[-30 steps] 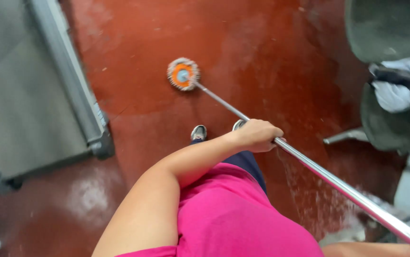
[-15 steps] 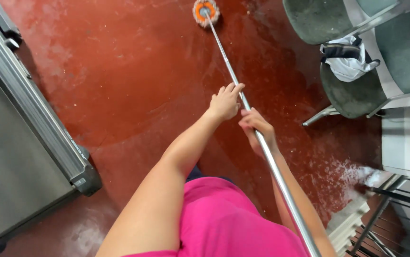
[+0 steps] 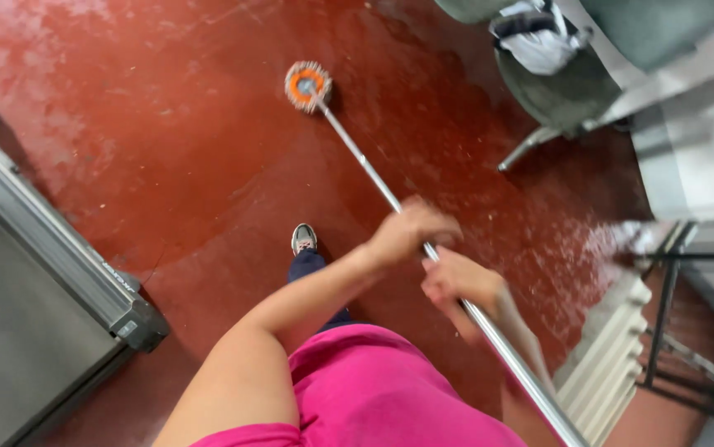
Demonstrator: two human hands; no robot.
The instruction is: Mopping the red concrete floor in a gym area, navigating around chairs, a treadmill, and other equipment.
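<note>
A long silver mop pole [image 3: 365,170] runs from the lower right up to a small round mop head [image 3: 307,84], orange with pale strands, pressed on the wet red floor [image 3: 166,149]. My left hand [image 3: 411,230] grips the pole higher up. Just below it my right hand [image 3: 460,283] grips the same pole. Both hands are blurred. My pink shirt [image 3: 373,393] fills the bottom middle, and one grey shoe [image 3: 304,238] shows on the floor beneath my arm.
A grey treadmill [image 3: 42,281] stands at the left, its corner near my foot. Green chairs [image 3: 564,83] with a cloth bundle [image 3: 535,37] stand at the upper right. A white radiator [image 3: 610,356] and a black metal frame [image 3: 688,331] are at the lower right.
The mop head has come back toward me and left across the floor. Both hands still hold the pole, now lower in view. One second ago only my left hand showed on it.
</note>
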